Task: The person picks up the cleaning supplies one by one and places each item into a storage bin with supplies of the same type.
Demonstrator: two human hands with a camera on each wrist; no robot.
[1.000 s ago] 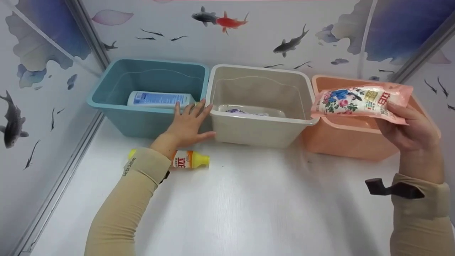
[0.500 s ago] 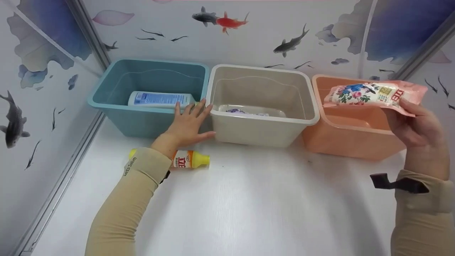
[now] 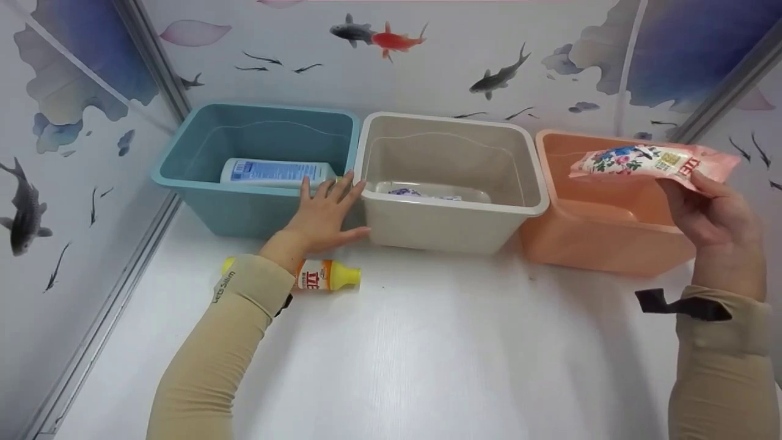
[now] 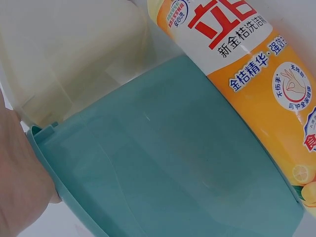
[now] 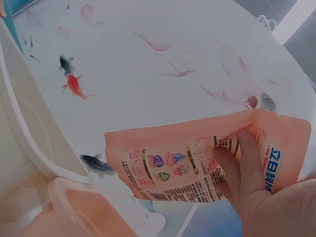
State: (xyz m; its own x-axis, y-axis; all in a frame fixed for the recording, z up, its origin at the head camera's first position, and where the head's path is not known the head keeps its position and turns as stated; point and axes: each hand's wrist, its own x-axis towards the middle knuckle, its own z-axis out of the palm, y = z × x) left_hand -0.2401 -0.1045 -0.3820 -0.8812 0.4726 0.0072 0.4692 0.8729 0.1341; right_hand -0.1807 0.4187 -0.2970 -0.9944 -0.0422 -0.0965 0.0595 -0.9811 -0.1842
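Note:
My right hand (image 3: 718, 211) grips a pink pouch (image 3: 635, 162) with a floral print by its right end. It holds the pouch above the orange bin (image 3: 602, 211); in the right wrist view the fingers (image 5: 249, 163) lie across the pouch's printed back. My left hand (image 3: 321, 217) rests with fingers spread at the front rim of the blue bin (image 3: 244, 211), close to the beige bin (image 3: 440, 226). Under the left forearm lies a yellow-capped orange bottle (image 3: 314, 275), partly hidden by the sleeve. The left wrist view shows its label close up, beside the blue bin's wall.
A white bottle with a blue label (image 3: 275, 171) lies inside the blue bin. Something with purple print (image 3: 406, 192) lies low in the beige bin, partly hidden by the rim. The three bins stand in a row before a wall (image 3: 427, 79) painted with fish.
My right hand has carried the pouch to the right, from the orange bin's left edge to over its opening, and the pouch tilts more now. The left hand has stayed in place.

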